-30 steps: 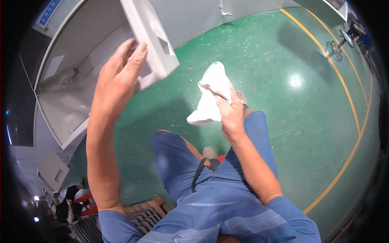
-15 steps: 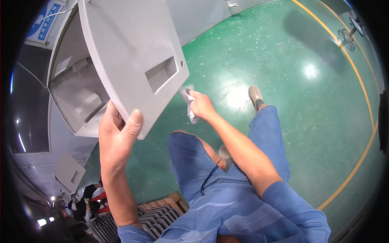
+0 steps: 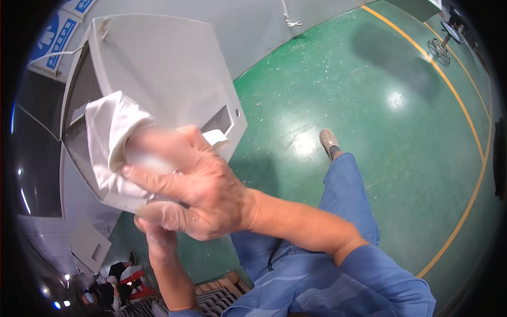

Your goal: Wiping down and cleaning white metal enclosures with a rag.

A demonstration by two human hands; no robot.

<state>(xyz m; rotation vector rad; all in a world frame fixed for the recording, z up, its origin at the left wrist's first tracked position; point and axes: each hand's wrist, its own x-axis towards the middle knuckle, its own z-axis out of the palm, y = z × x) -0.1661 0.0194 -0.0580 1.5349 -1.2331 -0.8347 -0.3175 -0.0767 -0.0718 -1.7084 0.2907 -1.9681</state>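
Note:
A large pale grey door panel (image 3: 163, 58) with a rectangular cutout stands in front of a grey cabinet (image 3: 79, 150), whose dark inside shows along the panel's left side. My right hand (image 3: 206, 185) is closed on a white cloth (image 3: 113, 142), held over the panel's lower left edge. One end of the cloth sticks out past the knuckles near the cutout. Beneath it, my left hand (image 3: 161, 238) is at the panel's bottom corner, its fingers curled there and mostly covered by my right hand. The middle of the right hand is blurred.
Behind the panel runs a grey wall with a small tap (image 3: 292, 22). Blue and white signs (image 3: 58, 39) are at upper left. Lower left, another grey panel (image 3: 90, 247) and a person (image 3: 103, 293) show. Grey parts (image 3: 211, 296) are stacked below. Yellow lines (image 3: 465, 113) cross the green floor.
My right hand has brought the cloth leftward from beside the panel onto its left edge. The panel has shifted and turned slightly, and my left hand is lower and now mostly covered.

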